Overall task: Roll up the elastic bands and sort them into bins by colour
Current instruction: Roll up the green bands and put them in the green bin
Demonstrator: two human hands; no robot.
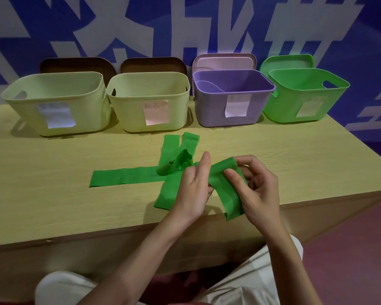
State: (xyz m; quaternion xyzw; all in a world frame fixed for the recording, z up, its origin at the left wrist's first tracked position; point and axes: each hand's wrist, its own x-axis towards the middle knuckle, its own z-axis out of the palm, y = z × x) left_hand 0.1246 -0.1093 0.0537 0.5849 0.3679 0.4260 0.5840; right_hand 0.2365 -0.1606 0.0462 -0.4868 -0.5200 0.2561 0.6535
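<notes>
Several green elastic bands lie crossed on the wooden table [53,172]. One band [123,177] stretches flat to the left, and another [171,146] runs toward the bins. Both hands hold a third green band [226,190] near the table's front edge. My left hand [193,190] grips one side of it, thumb up. My right hand [254,190] pinches its other end with curled fingers. A crumpled loop of band [178,164] stands just behind my left hand.
Four open bins stand in a row at the back: two pale yellow [57,93] [150,89], one purple [233,84], one green [306,82], each with a paper label. Lids lean behind them. My knees show below the table edge.
</notes>
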